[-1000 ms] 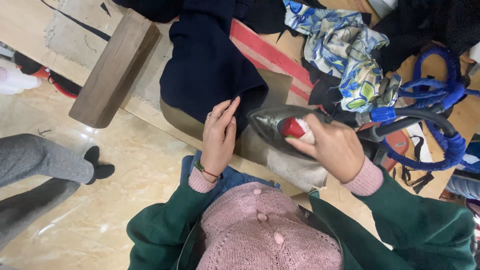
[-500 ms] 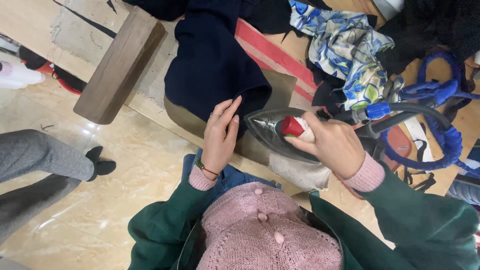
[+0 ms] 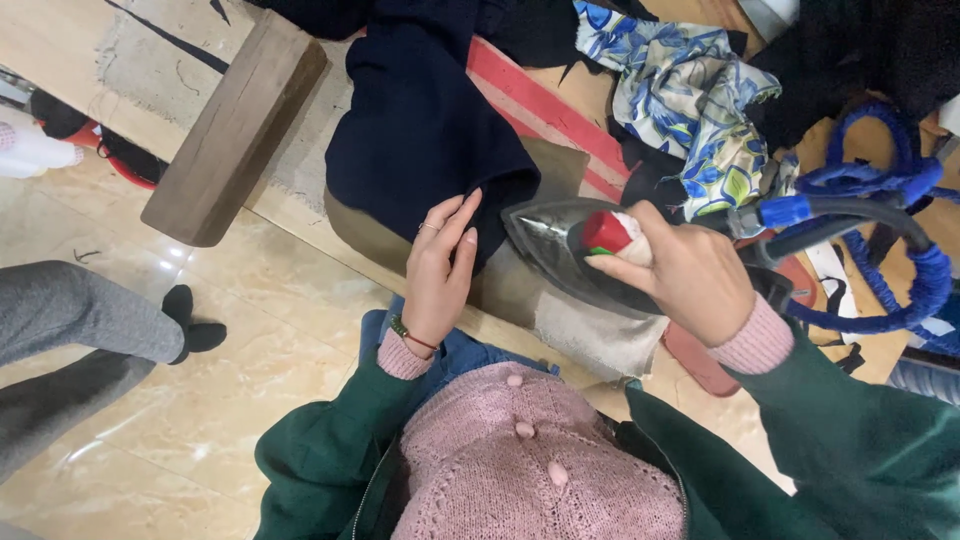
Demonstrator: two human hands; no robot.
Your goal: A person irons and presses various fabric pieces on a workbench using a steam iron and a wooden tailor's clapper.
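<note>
A cluttered pressing table (image 3: 300,215) stands over pale tiles. The left hand (image 3: 438,270) lies flat, fingers together, on the dark garment (image 3: 420,130). Just right of it, the right hand (image 3: 690,275) grips the iron (image 3: 570,250); keeping the cloth taut ahead of the tip should avoid creases.

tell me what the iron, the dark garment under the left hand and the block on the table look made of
Iron: grey metal, dull sheen with highlights; its knob looks like red plastic.
Dark garment: matte navy fabric that folds softly, possibly wool.
Block: likely wood, brown with visible grain.
Left hand lies flat on the garment.
</note>
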